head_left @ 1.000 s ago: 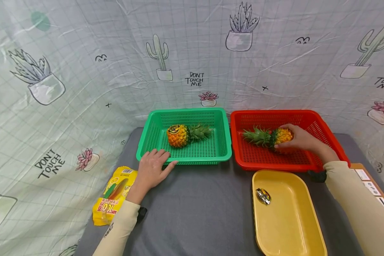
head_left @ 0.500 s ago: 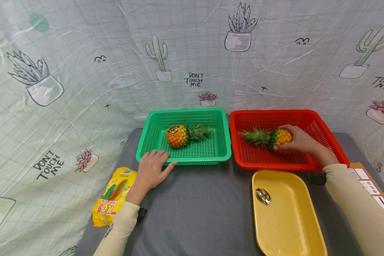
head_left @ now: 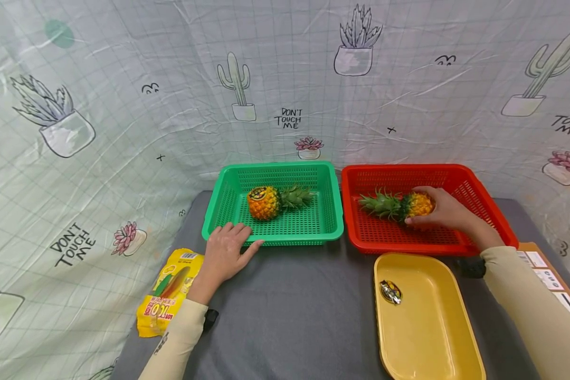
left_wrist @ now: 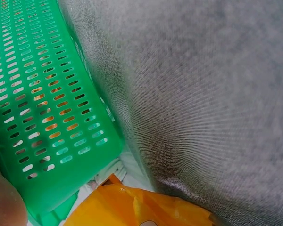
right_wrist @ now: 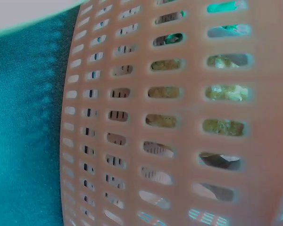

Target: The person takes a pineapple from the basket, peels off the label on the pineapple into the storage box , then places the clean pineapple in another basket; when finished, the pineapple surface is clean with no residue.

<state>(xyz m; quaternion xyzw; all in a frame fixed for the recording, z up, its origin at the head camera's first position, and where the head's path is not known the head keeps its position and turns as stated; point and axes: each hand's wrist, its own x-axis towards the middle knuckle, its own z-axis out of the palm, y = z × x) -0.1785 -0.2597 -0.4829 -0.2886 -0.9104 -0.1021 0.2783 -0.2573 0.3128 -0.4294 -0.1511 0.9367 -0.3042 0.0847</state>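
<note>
The right hand is gripping the pineapple between thumb and fingers, and nothing is visibly shifting from half a second ago: the fruit is still lying in the red basket, so the work is apparently pausing at the grip. The left hand is resting loose-fingered on the green basket's rim. Knuckles are hiding the right palm; both wrist views are showing mostly basket wall.

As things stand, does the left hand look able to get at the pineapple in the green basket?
Likely yes: the left hand is at the near rim of the open-topped green basket, and nothing visible stands between it and the pineapple inside.
</note>
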